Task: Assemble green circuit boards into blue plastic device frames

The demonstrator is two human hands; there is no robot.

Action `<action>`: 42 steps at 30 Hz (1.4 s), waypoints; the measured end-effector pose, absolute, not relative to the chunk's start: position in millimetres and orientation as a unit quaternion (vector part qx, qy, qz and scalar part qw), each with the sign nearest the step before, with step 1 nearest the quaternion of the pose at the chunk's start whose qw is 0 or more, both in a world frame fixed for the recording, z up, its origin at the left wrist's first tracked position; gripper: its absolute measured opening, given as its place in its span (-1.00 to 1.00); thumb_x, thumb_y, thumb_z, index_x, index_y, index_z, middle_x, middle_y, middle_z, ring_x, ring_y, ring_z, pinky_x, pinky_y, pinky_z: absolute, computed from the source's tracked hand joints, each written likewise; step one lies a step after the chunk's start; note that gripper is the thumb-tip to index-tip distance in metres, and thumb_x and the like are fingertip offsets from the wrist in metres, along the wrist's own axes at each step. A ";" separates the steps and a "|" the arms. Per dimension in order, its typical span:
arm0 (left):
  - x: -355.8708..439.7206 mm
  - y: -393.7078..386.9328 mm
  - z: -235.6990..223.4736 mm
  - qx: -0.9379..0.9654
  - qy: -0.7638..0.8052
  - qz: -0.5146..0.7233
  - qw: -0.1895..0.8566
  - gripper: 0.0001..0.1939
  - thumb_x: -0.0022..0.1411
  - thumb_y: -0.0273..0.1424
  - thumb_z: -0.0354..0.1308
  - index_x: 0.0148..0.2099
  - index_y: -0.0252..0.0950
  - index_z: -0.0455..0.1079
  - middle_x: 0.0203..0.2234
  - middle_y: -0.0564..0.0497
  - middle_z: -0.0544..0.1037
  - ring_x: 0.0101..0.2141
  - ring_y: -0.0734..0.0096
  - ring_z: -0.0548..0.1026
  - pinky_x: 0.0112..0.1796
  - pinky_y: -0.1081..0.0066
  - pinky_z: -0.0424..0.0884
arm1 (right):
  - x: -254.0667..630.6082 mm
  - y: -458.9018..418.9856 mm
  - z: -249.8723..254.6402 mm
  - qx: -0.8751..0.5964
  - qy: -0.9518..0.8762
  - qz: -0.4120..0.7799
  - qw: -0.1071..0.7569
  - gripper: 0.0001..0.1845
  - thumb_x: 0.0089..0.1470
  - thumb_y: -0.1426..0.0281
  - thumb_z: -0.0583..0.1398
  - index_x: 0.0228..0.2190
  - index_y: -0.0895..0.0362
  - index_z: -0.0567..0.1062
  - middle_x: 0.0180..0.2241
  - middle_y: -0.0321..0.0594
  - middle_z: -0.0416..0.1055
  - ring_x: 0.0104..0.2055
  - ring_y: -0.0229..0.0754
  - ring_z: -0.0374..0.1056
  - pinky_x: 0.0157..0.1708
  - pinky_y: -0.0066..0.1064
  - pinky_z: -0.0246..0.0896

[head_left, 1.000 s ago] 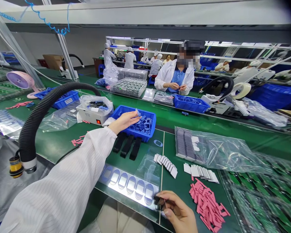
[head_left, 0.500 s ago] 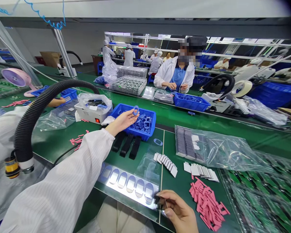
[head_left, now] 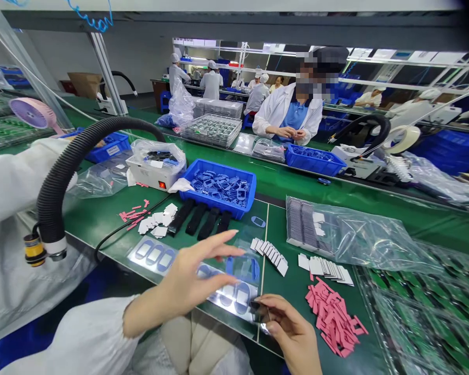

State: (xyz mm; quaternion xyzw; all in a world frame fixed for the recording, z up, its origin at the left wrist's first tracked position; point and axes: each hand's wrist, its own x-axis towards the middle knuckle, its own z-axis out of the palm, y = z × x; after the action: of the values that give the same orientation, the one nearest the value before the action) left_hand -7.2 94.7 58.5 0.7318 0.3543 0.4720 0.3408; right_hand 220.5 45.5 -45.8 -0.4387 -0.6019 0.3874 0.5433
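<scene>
The right hand [head_left: 289,333] pinches a small dark piece [head_left: 258,311] between thumb and forefinger, at the right edge of a clear sheet of oval pads [head_left: 234,302]. The left hand [head_left: 191,276] is open, fingers spread, beside a blue oval frame [head_left: 229,265] on a clear plastic bag [head_left: 242,245]; contact cannot be confirmed. Above it lie 4 black strips [head_left: 195,219] and a blue tray [head_left: 214,200]. Pink strips [head_left: 334,323] lie lower right, with green bench mat [head_left: 289,276] open between.

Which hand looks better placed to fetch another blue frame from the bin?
Probably the left hand: it looks empty and hovers nearer the blue bin. The right hand is farther off, pinching a small dark piece.
</scene>
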 end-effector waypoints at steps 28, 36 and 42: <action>-23.4 4.3 32.0 0.726 0.330 0.491 0.350 -0.06 0.09 -0.41 0.33 0.36 -0.01 -0.15 -0.10 0.02 0.65 -0.10 0.26 0.59 0.03 0.36 0.44 | 195.5 8.9 16.6 -0.363 -0.809 0.106 0.451 -0.53 0.00 0.24 0.32 -0.01 -0.05 0.47 -0.11 -0.05 0.48 -0.11 0.08 0.41 -0.21 -0.10 0.37; -20.2 1.8 25.8 0.673 0.327 0.521 0.410 -0.06 0.05 -0.47 0.35 0.34 0.05 -0.08 -0.06 0.05 0.63 -0.09 0.25 0.59 0.07 0.30 0.40 | 180.5 -2.0 13.0 -0.416 -0.746 0.147 0.499 -0.45 0.13 0.02 0.09 0.10 -0.05 0.38 -0.04 0.01 0.41 -0.03 0.14 0.34 -0.12 -0.01 0.27; -15.8 0.9 28.8 0.665 0.337 0.525 0.411 -0.16 0.08 -0.41 0.33 0.31 0.07 0.02 -0.07 0.07 0.63 -0.09 0.29 0.59 0.07 0.37 0.39 | 196.1 1.3 15.9 -0.385 -0.790 0.141 0.456 -0.53 0.04 0.26 0.29 0.02 0.00 0.47 -0.12 -0.01 0.51 -0.12 0.09 0.45 -0.22 -0.13 0.40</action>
State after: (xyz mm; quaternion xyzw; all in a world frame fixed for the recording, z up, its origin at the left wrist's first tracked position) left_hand -15.8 0.9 28.8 0.6648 0.3368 0.5253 0.4106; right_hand 196.1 1.3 15.9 -0.3849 -0.7900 0.1410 0.4560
